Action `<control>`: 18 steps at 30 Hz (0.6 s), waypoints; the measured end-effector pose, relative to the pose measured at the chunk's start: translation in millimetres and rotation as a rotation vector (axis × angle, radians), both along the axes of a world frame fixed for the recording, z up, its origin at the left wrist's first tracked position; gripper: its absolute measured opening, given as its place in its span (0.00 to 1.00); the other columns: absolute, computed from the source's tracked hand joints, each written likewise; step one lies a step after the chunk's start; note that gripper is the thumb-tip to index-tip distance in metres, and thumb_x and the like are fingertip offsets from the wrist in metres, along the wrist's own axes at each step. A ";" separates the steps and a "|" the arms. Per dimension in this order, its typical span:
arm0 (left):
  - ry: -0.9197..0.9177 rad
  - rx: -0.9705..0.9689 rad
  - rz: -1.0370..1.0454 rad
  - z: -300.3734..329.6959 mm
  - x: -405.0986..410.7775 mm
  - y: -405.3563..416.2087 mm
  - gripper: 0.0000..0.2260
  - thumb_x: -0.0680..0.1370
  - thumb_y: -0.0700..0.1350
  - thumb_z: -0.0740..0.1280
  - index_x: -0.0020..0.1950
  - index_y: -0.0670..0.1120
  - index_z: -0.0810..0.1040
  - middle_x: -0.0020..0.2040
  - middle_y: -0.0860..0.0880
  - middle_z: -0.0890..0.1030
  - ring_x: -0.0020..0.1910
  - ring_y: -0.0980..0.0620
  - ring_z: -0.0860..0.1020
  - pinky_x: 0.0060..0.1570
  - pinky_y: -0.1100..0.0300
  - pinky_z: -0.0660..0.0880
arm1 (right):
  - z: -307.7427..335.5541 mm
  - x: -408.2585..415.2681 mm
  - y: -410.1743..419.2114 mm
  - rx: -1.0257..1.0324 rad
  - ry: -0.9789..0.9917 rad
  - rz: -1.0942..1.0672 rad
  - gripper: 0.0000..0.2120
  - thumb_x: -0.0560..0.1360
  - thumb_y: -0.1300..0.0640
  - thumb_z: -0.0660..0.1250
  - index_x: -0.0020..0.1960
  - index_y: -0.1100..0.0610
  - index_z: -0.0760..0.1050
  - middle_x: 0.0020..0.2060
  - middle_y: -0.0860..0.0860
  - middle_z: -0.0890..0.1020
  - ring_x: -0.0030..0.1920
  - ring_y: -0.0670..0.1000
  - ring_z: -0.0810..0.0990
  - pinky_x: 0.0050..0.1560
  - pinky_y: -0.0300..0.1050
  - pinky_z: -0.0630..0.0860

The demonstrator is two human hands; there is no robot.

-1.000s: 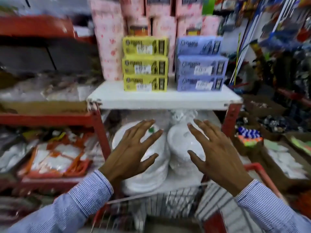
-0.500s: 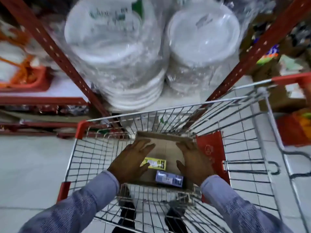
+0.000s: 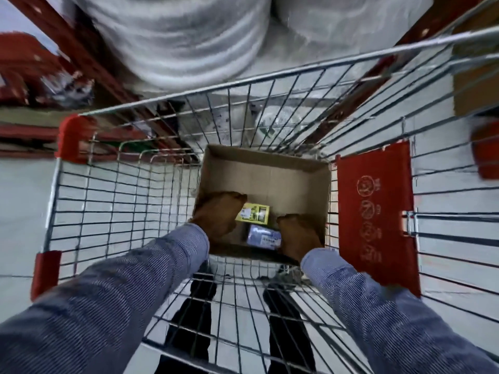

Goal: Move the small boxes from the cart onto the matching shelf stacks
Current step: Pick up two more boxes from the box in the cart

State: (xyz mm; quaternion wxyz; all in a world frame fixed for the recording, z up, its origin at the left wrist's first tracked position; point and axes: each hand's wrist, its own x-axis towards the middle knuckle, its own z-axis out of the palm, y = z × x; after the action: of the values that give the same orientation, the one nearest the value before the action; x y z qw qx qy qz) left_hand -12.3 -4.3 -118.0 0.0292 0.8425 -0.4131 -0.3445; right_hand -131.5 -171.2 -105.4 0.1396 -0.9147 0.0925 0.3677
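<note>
Inside the wire cart (image 3: 108, 198) stands an open brown carton (image 3: 270, 171). On its floor lie a small yellow box (image 3: 255, 215) and, just nearer to me, a small purple box (image 3: 263, 236). My left hand (image 3: 217, 215) reaches into the carton, its fingers curled over the left end of the yellow box. Against the right end of the purple box my right hand (image 3: 298, 234) is curled. Both boxes still rest on the carton floor. The shelf stacks are out of view.
A red plastic flap (image 3: 375, 220) hangs on the cart's right side. Beyond the cart's far rim, wrapped stacks of white plates (image 3: 175, 36) sit on a low shelf between red uprights (image 3: 89, 58). My dark trouser legs show through the cart's mesh.
My view dropped from the shelf stacks down into the cart. Both hands went from spread in the air into the carton and closed onto the two small boxes.
</note>
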 end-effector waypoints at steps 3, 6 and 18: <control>0.024 -0.018 -0.008 -7.7 0.7 -0.4 0.25 0.73 0.38 0.69 0.69 0.40 0.68 0.67 0.39 0.74 0.65 0.39 0.72 0.64 0.46 0.70 | -8.8 -3.0 0.6 -0.001 -0.017 0.012 0.15 0.70 0.56 0.71 0.55 0.58 0.76 0.55 0.59 0.80 0.55 0.60 0.78 0.53 0.51 0.77; 0.025 -0.017 -0.005 -13.0 2.1 -2.5 0.25 0.70 0.39 0.71 0.66 0.40 0.71 0.64 0.39 0.75 0.62 0.39 0.73 0.61 0.46 0.72 | -12.3 -3.8 -0.2 0.039 -0.027 -0.014 0.16 0.68 0.54 0.73 0.53 0.58 0.76 0.53 0.59 0.80 0.52 0.61 0.79 0.51 0.51 0.77; -0.150 -0.174 0.193 105.9 43.3 -1.8 0.26 0.65 0.47 0.78 0.61 0.49 0.76 0.57 0.45 0.81 0.53 0.43 0.80 0.50 0.51 0.78 | 102.2 38.1 -32.4 -0.027 -0.122 0.092 0.21 0.63 0.49 0.78 0.51 0.55 0.76 0.51 0.56 0.81 0.50 0.58 0.80 0.47 0.48 0.76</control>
State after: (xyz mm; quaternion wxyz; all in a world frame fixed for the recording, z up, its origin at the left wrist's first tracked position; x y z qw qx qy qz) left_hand 31.0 -6.1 -12.1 0.1042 0.8959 -0.3596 -0.2392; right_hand -93.4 -203.6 -3.2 0.1157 -0.9405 0.0468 0.3160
